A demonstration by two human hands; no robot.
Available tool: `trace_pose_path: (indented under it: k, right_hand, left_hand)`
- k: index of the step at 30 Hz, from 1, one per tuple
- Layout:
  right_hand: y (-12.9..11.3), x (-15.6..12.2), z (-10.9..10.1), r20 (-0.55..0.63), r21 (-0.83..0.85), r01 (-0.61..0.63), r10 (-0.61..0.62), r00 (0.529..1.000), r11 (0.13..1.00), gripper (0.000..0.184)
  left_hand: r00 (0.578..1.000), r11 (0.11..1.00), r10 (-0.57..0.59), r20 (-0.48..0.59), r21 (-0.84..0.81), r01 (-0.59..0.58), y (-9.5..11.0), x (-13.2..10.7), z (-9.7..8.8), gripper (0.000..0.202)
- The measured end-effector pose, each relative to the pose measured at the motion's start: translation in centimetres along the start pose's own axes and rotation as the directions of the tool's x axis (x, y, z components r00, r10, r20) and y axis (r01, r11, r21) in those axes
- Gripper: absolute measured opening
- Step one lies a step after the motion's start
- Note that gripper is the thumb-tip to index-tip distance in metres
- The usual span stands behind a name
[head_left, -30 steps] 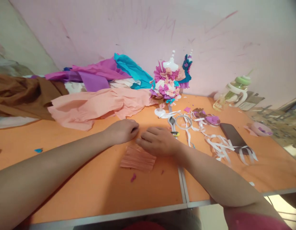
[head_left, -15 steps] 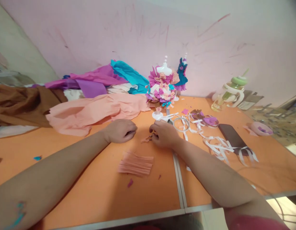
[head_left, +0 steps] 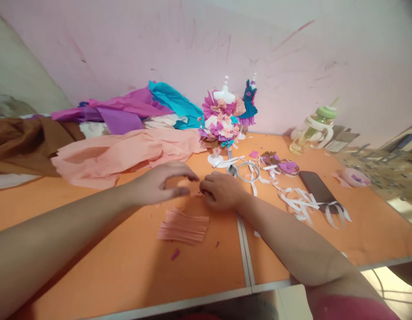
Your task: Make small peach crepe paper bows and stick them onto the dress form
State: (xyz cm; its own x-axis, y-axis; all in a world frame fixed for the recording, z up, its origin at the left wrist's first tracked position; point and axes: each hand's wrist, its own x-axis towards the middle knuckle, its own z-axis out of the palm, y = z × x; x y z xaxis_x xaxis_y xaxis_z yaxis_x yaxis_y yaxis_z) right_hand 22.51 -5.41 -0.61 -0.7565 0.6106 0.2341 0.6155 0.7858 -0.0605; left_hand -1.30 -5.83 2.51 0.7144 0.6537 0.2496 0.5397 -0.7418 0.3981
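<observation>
My right hand (head_left: 222, 191) is curled on the orange table (head_left: 126, 266), pinching a small pink crepe paper piece (head_left: 196, 194). My left hand (head_left: 161, 182) hovers just left of it, thumb and fingers arched apart in an open C and reaching toward the same piece. A pleated stack of pink crepe strips (head_left: 182, 226) lies just in front of both hands. Behind them stands a small white mannequin (head_left: 222, 113) dressed in pink, purple and teal paper ruffles.
Crepe sheets in pink (head_left: 119, 151), purple and teal are piled at the back left, beside brown fabric (head_left: 22, 142). A tape roll (head_left: 247, 171), white paper strips (head_left: 302, 202), a dark phone (head_left: 314, 186), a bottle (head_left: 312, 129) and a pink dish (head_left: 354, 176) lie to the right.
My right hand moved off the pleated stack toward the back and picked up a small pink piece. My left hand opened from a fist and reached toward it.
</observation>
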Motion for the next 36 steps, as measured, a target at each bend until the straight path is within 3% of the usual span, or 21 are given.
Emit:
trace_pose_path:
  k: [2, 4, 7, 13, 16, 19, 24, 36]
  right_hand:
    - [-0.2, 0.1, -0.1, -0.009, -0.018, -0.04, 0.04, 0.999, 0.999, 0.02]
    - [-0.5, 0.1, -0.1, -0.01, -0.021, -0.072, 0.072, 0.997, 0.997, 0.02]
    - [-0.8, 0.2, 0.0, 0.015, -0.005, -0.069, 0.07, 0.997, 0.998, 0.02]
    - [-0.3, 0.4, 0.3, -0.034, -0.002, -0.103, 0.103, 0.994, 0.995, 0.022]
    - [-0.2, 0.4, 0.3, -0.065, 0.046, -0.117, 0.12, 0.991, 0.992, 0.024]
    - [-0.9, 0.3, 0.3, -0.065, 0.098, -0.028, 0.035, 0.997, 0.995, 0.031]
    - [-2.4, 0.4, 0.7, -0.003, 0.067, 0.108, -0.108, 0.994, 0.992, 0.036]
    - [-3.3, 0.5, 0.7, 0.089, 0.093, -0.039, 0.031, 0.996, 0.995, 0.027]
  left_hand:
    - [0.972, 0.992, 0.114, 0.204, -0.068, -0.102, 2.4, -0.8, -0.5, 0.035]
    - [0.951, 0.988, 0.153, 0.269, -0.078, -0.137, 3.8, -1.8, -0.2, 0.043]
    - [0.965, 0.996, 0.081, 0.248, -0.05, -0.071, 3.9, -3.1, 1.1, 0.039]
    - [0.983, 1.0, -0.003, 0.185, -0.013, 0.005, 1.2, -3.2, 2.9, 0.02]
    - [0.992, 0.998, -0.047, 0.12, 0.04, 0.042, 0.0, -3.0, 3.5, 0.02]
    - [0.993, 0.989, -0.107, 0.051, 0.111, 0.101, -0.7, -3.2, 4.0, 0.023]
    - [0.991, 0.966, -0.131, 0.031, 0.228, 0.12, -0.5, -3.4, 4.2, 0.028]
    - [0.995, 0.925, -0.088, 0.045, 0.375, 0.065, 1.0, -3.8, 3.5, 0.023]
